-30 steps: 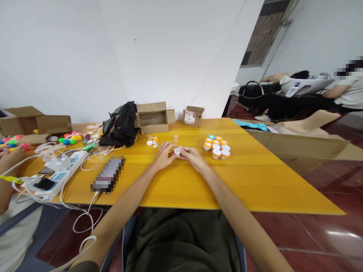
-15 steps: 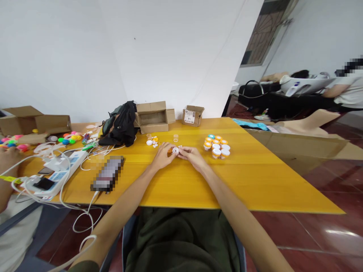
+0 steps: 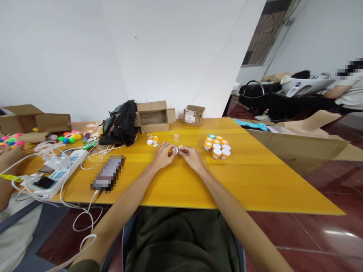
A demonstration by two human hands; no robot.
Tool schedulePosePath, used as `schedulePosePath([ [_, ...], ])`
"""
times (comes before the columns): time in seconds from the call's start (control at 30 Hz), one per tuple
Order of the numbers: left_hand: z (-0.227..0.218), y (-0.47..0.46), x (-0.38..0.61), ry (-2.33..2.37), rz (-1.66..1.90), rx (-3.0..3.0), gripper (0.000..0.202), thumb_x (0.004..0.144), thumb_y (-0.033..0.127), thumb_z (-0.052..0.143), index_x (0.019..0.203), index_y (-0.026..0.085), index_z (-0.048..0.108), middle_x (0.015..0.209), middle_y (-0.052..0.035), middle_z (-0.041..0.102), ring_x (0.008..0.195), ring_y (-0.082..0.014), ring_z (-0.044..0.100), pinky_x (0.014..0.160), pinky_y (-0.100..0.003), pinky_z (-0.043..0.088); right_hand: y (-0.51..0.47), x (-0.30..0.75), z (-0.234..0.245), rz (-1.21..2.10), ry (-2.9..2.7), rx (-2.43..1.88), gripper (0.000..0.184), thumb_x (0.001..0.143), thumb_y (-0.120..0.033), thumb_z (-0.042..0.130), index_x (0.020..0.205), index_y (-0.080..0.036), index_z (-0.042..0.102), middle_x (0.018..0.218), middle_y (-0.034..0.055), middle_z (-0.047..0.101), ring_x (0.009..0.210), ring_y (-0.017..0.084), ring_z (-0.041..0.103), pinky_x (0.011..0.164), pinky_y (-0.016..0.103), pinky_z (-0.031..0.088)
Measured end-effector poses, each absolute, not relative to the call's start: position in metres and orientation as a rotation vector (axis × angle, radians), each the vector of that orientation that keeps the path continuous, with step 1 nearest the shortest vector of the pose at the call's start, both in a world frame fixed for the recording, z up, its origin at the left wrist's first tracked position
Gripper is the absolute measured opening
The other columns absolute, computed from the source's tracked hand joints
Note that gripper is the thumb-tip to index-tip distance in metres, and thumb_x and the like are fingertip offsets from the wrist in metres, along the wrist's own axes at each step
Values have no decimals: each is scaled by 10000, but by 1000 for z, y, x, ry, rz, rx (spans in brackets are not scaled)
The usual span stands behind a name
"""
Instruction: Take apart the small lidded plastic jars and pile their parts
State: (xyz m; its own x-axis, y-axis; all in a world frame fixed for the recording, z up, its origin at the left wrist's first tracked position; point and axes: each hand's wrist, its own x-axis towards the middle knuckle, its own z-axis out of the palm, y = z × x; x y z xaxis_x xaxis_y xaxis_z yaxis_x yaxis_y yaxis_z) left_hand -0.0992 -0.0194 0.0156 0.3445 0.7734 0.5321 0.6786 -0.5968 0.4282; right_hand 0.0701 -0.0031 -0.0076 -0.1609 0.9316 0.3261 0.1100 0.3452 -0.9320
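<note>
Both my hands meet over the middle of the yellow table [image 3: 255, 181]. My left hand [image 3: 163, 155] is curled around a small orange jar [image 3: 170, 151]. My right hand [image 3: 193, 156] pinches a small white cap [image 3: 176, 150] at the jar's mouth. A cluster of several small jars with white, orange and blue lids [image 3: 217, 146] stands just right of my hands. Loose white and orange caps [image 3: 152, 141] and a clear little cup [image 3: 176, 137] lie just beyond my hands.
Open cardboard boxes [image 3: 153, 116] and a black bag [image 3: 121, 124] sit at the table's far edge. A power strip with cables [image 3: 61, 170] and a blurred phone [image 3: 107, 173] lie left. Another person's arm [image 3: 7, 166] works at far left by coloured balls [image 3: 66, 138].
My hands have stayed together over the jar, with small shifts of the fingers around the white cap. The view has barely moved.
</note>
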Motion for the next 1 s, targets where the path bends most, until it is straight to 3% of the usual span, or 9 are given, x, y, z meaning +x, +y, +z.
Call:
schedulePosePath([
  [0.33, 14, -20, -99, 1332, 1067, 2451, 236, 772, 122, 628, 977, 239, 627, 962, -45, 665, 982, -253, 569, 875, -398, 452, -8, 70, -2, 775, -1710, -1048, 162, 708, -121, 625, 681, -254, 712, 762, 23, 717, 755, 218, 655, 781, 374, 518],
  [0.6, 13, -19, -99, 1305, 1057, 2446, 198, 806, 181, 649, 993, 243, 635, 971, -47, 664, 987, -253, 568, 882, -403, 446, -10, 69, -2, 802, -1716, -960, 139, 814, -318, 617, 763, -249, 726, 788, 23, 740, 751, 215, 666, 760, 350, 519],
  [1.0, 13, -19, -98, 1267, 1015, 2454, 192, 813, 153, 654, 984, 236, 623, 973, -43, 651, 968, -244, 567, 864, -391, 454, -14, 70, 0, 507, -1898, -1069, 151, 841, -220, 597, 748, -252, 711, 838, 55, 721, 824, 227, 643, 788, 345, 471],
])
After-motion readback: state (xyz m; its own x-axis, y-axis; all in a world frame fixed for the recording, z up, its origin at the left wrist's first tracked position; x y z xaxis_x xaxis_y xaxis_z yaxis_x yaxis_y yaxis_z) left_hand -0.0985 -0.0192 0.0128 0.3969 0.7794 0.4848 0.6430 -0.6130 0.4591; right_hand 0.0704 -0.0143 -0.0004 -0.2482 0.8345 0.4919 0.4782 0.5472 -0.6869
